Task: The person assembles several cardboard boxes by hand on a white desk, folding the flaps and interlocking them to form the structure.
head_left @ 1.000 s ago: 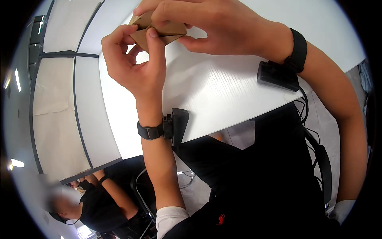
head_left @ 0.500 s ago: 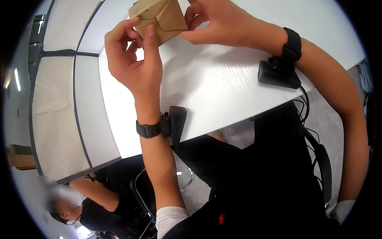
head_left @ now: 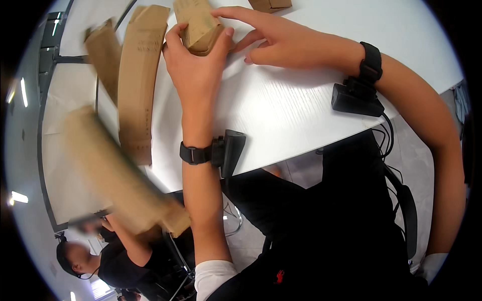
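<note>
A small brown cardboard box [head_left: 202,31] is at the top of the head view, tilted above the white table. My left hand [head_left: 193,65] grips it, with the thumb on its right side and the fingers on its left. Beside it, my right hand [head_left: 281,42] has its fingers apart; the index fingertip reaches the box's upper right edge, and the thumb is clear of it. The box's far end is cut off by the picture's edge. Each wrist wears a black strap with a black device.
On the left, a long cardboard box [head_left: 136,85] stands beside another brown box [head_left: 104,57]. A third long box [head_left: 118,168], smeared by motion, hangs near my left forearm. Another carton [head_left: 271,4] sits at the white table's [head_left: 281,115] top. A person [head_left: 118,246] works lower left.
Several cardboard boxes have appeared on the left, and one at the top. My left hand has moved right with the small box, which has turned. My right thumb has come away from it.
</note>
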Demonstrator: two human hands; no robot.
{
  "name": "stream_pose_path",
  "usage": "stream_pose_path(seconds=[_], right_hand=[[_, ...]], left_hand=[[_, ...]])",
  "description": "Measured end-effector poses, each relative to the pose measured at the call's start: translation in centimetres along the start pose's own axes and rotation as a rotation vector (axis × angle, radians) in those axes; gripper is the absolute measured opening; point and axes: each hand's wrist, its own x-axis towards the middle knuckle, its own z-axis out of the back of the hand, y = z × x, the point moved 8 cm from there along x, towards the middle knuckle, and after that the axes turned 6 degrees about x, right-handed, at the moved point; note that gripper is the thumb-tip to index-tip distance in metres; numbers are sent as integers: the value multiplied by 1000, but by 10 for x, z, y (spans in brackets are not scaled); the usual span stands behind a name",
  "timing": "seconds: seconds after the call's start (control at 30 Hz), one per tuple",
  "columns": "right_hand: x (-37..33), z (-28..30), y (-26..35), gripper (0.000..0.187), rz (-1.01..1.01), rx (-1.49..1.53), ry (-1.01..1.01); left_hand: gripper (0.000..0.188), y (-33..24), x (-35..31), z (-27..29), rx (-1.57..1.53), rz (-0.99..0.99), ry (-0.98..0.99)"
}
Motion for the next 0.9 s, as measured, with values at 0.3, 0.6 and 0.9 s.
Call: stream_pose_path(seconds=[0.3,0.6,0.9], right_hand=[[3,7,1,61,-27,-103,64],[8,-3,-12,54,-7,-2,108],[4,-2,-4,48,17,-136,177]], left_hand=[[62,20,9,3,85,77,-142],[57,25,30,56,-292,98,-374],[48,-104,-102,265,817,-477,-679]])
